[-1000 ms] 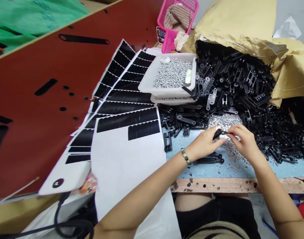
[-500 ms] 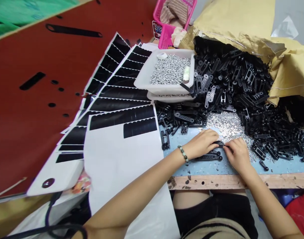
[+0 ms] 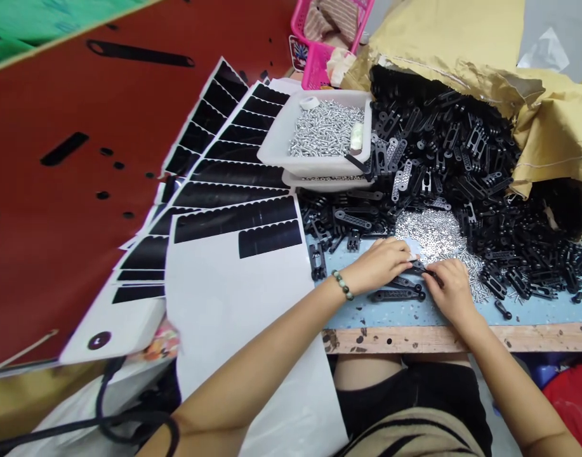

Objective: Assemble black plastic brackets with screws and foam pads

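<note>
Over the blue work surface [image 3: 352, 314], my left hand [image 3: 379, 265] and my right hand [image 3: 449, 287] meet at a small black plastic part [image 3: 418, 266]. Fingers of both hands are closed on it, partly covering it. Just below lie black arm-shaped plastic pieces [image 3: 398, 295] with round ends, side by side near my left fingers. Beyond my fingertips spreads a heap of small shiny metal nuts [image 3: 431, 235], and loose metal screws [image 3: 478, 282] lie right of my right hand.
A white tub [image 3: 284, 143] of metal screws stands at the back. Right of it, black plastic parts [image 3: 485, 158] spill from a torn brown paper sack [image 3: 557, 127]. Sheets with black strips [image 3: 233, 216] fan out on the left. A wooden edge [image 3: 533, 339] runs along the front.
My left hand has shifted slightly left and up, and the black part between my hands shows a little more. The whole view has moved slightly.
</note>
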